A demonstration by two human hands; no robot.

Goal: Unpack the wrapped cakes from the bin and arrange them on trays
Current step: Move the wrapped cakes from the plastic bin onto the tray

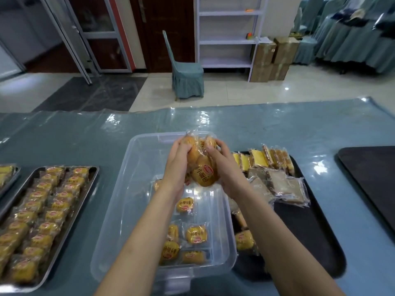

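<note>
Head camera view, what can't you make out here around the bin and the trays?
- Bundle of wrapped cakes: count unclear; left hand and right hand cover it.
- Clear bin: floor partly hidden by forearms.
- Metal tray: near end cut off by frame edge.
- Black tray: left part hidden behind the bin.

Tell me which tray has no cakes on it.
The dark tray at far right, bare. The steel tray and the black tray beside the bin hold cakes.

Both bare forearms reached forward, nearly parallel. The left hand [178, 162] and right hand [222, 165] faced each other, fingers curled inward, gripping together.
</note>
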